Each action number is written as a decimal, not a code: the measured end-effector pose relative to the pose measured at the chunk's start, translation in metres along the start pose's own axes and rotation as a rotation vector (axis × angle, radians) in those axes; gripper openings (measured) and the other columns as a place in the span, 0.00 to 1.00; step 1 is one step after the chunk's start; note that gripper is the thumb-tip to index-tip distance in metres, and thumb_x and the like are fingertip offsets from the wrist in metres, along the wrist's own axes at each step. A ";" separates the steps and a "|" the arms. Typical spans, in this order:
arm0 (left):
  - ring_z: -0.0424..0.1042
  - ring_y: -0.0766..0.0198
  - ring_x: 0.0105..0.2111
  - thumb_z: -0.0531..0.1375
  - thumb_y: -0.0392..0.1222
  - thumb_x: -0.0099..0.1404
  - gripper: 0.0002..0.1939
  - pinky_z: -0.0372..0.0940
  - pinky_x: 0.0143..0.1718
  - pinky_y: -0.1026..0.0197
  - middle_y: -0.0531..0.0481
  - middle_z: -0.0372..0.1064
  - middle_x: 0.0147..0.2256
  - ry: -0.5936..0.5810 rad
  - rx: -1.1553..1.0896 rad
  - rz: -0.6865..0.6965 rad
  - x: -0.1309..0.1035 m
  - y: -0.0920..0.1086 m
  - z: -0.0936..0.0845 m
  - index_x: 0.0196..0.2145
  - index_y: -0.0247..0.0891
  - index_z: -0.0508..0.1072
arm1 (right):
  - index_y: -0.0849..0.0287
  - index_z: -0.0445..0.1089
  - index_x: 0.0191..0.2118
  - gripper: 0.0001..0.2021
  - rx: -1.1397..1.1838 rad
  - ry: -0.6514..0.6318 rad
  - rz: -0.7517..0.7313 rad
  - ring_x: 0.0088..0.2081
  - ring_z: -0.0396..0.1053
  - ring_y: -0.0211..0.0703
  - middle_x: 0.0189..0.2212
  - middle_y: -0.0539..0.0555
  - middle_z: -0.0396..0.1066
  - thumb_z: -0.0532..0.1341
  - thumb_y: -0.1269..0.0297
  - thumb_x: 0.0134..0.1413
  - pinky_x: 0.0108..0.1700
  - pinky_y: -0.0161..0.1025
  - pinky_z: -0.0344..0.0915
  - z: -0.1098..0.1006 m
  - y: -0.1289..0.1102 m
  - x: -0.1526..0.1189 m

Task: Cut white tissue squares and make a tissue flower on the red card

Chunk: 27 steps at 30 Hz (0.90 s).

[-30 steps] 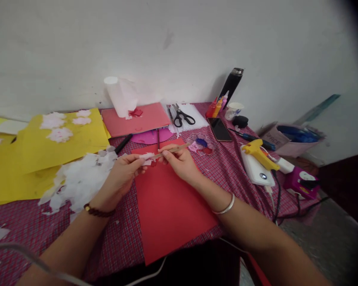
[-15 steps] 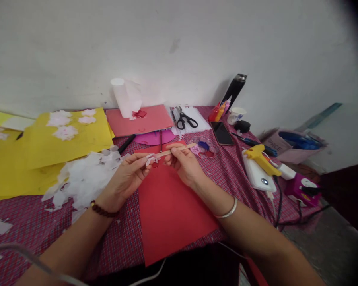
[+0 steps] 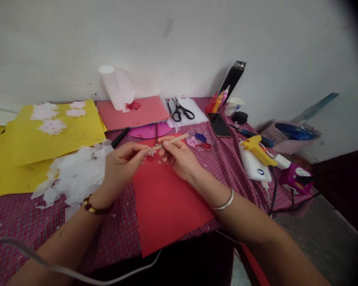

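My right hand [image 3: 179, 158] pinches a thin wooden stick [image 3: 179, 138] that slants up to the right. Between the hands a small pale pink paper piece [image 3: 152, 152] shows at the stick's left end. My left hand [image 3: 123, 163] is closed at that end, thumb against fingers; its fingertips hide most of what they grip. Both hands are over the top part of a red sheet [image 3: 167, 202]. A paint palette [image 3: 200, 140] with blue, pink and red paint lies just beyond my right hand.
White paper pieces [image 3: 80, 171] heap at the left, beside yellow sheets [image 3: 56, 145] with pink paper flowers. Scissors [image 3: 181, 111], a phone [image 3: 219, 125], paint bottles [image 3: 217, 102] and a black flask [image 3: 233, 81] stand or lie behind. A yellow glue gun [image 3: 258, 150] rests on a white power bank [image 3: 253, 169].
My left hand has turned, its back now more towards the camera, and its fingers cover more of the pink paper. The stick has shifted left with my right hand; the whole view has shifted slightly.
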<state>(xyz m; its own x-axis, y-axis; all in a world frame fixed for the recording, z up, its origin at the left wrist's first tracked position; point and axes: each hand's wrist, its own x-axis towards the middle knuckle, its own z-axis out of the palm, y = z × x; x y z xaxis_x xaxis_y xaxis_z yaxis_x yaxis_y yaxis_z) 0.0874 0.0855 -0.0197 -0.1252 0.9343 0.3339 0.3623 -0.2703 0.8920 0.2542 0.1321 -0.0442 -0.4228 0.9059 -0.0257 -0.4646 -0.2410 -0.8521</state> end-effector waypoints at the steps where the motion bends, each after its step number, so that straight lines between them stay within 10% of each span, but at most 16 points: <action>1: 0.69 0.65 0.25 0.65 0.43 0.61 0.05 0.65 0.30 0.61 0.52 0.73 0.24 -0.011 -0.053 -0.033 0.004 -0.001 0.002 0.32 0.41 0.80 | 0.56 0.71 0.38 0.13 0.030 -0.005 -0.001 0.20 0.66 0.30 0.23 0.44 0.72 0.70 0.55 0.51 0.28 0.31 0.69 -0.002 -0.001 0.001; 6: 0.74 0.63 0.30 0.62 0.49 0.64 0.12 0.69 0.36 0.59 0.49 0.77 0.32 -0.072 -0.210 -0.141 0.021 -0.015 0.004 0.39 0.38 0.78 | 0.57 0.70 0.38 0.09 -0.013 0.089 -0.054 0.21 0.67 0.32 0.24 0.45 0.72 0.62 0.57 0.60 0.28 0.32 0.68 -0.019 0.004 0.016; 14: 0.72 0.57 0.33 0.59 0.44 0.61 0.07 0.64 0.36 0.57 0.50 0.77 0.31 -0.021 0.317 -0.098 0.018 -0.060 -0.011 0.30 0.43 0.77 | 0.58 0.67 0.36 0.08 -0.660 0.021 -0.346 0.26 0.67 0.36 0.25 0.48 0.69 0.55 0.62 0.65 0.32 0.35 0.65 -0.026 0.015 0.027; 27: 0.73 0.53 0.35 0.58 0.43 0.60 0.09 0.63 0.39 0.56 0.48 0.78 0.32 -0.093 0.380 -0.063 0.021 -0.070 -0.009 0.31 0.45 0.80 | 0.58 0.71 0.37 0.08 -1.019 -0.003 -0.373 0.35 0.71 0.44 0.32 0.54 0.73 0.56 0.65 0.65 0.41 0.40 0.64 -0.019 0.015 0.027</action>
<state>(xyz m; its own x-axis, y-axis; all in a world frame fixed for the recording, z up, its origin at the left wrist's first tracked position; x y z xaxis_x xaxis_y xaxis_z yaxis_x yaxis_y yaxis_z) 0.0512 0.1216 -0.0727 -0.0801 0.9680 0.2379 0.6749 -0.1230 0.7276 0.2509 0.1602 -0.0675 -0.3916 0.8610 0.3246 0.3002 0.4531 -0.8394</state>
